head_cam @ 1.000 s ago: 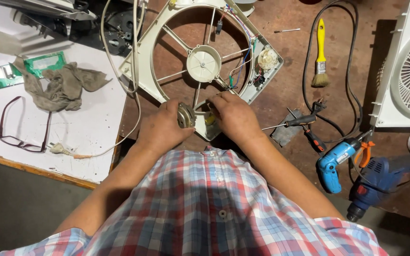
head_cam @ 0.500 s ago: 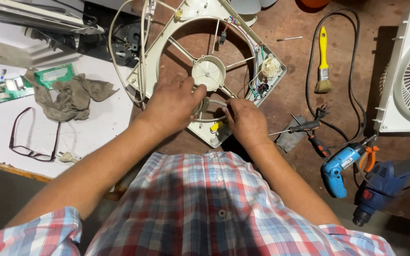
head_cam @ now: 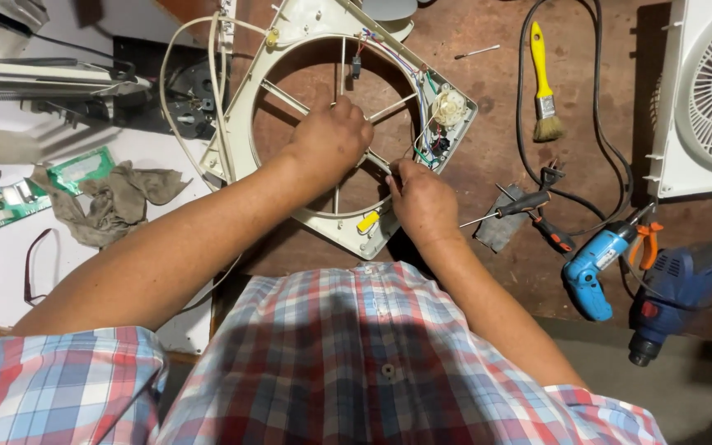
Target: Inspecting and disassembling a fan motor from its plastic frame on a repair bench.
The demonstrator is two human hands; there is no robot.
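Note:
A cream square fan frame (head_cam: 245, 124) with a round opening and thin spokes lies flat on the brown bench. My left hand (head_cam: 331, 136) rests over its centre hub with the fingers curled around it, so the hub is hidden. At the frame's near rim my right hand (head_cam: 423, 202) has its fingertips pinched at a spoke, beside a small yellow part (head_cam: 368, 221). What sits between those fingertips is hidden. Coloured wires and a round switch (head_cam: 448, 107) sit in the frame's right corner.
Right of the frame lie a yellow-handled brush (head_cam: 541, 82), a screwdriver (head_cam: 511, 206), red-handled pliers (head_cam: 552, 232), a light blue drill (head_cam: 597, 265), a dark blue drill (head_cam: 677, 284) and a white fan grille (head_cam: 702, 99). To the left are a rag (head_cam: 109, 202), a green circuit board (head_cam: 10, 206) and glasses (head_cam: 35, 272).
My left hand has moved up from the frame's near rim onto the hub. My right hand has stayed at the near rim. The round metal piece held before is out of sight.

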